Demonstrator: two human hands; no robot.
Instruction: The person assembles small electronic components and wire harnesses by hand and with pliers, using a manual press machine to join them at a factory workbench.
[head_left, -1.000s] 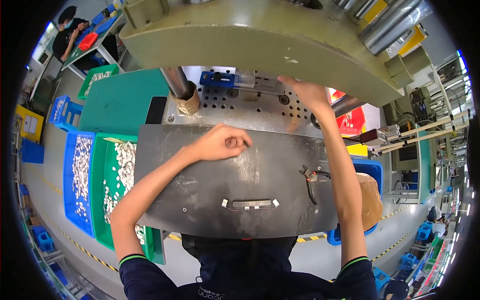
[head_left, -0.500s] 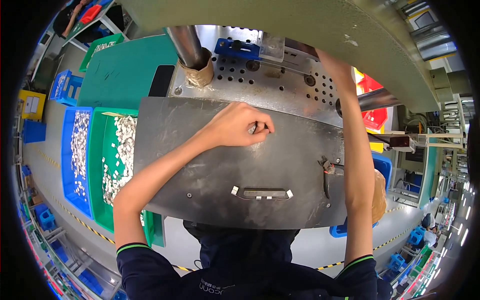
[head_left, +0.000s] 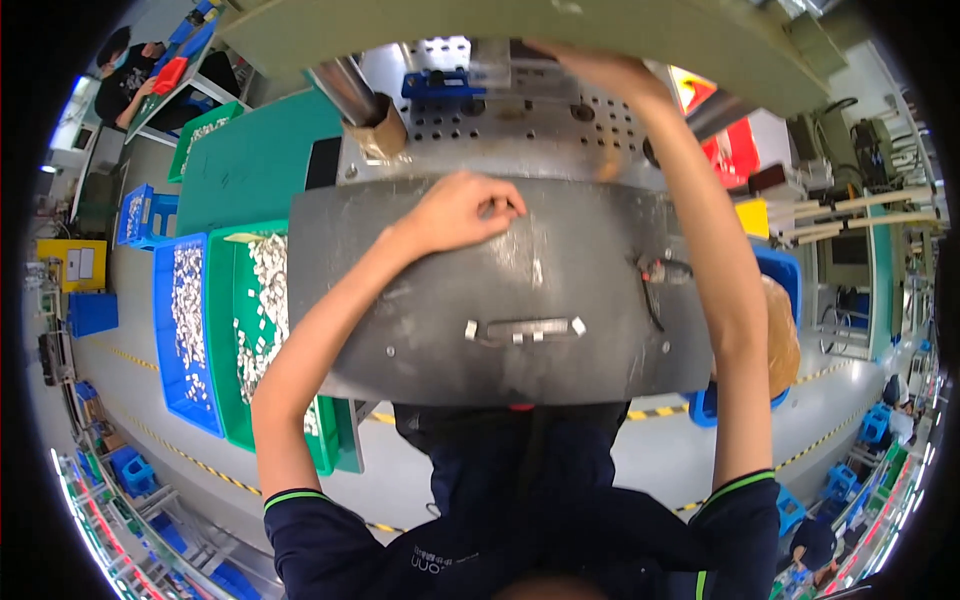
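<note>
Dark grey and scuffed, the worktop (head_left: 440,300) carries a slim bar-shaped part (head_left: 527,327) near its front edge, with a small white block at either end and two more along its near side. Well beyond it, the left hand (head_left: 465,212) rests by the worktop's far edge; its grip is loosely curled, and I cannot tell whether anything sits inside. The right hand (head_left: 605,75) reaches under the olive-green press frame (head_left: 400,18), over the perforated metal plate (head_left: 500,150); its fingertips are blurred and partly hidden, so I cannot tell how far open that grip is or what it has hold of. To its left on the plate sits a blue block (head_left: 440,85). Pliers (head_left: 653,268) with dark handles lie on the worktop, near the right forearm. Left of the worktop, a green bin (head_left: 226,300) and a blue bin (head_left: 167,310) stand side by side, both holding small white pieces.
</note>
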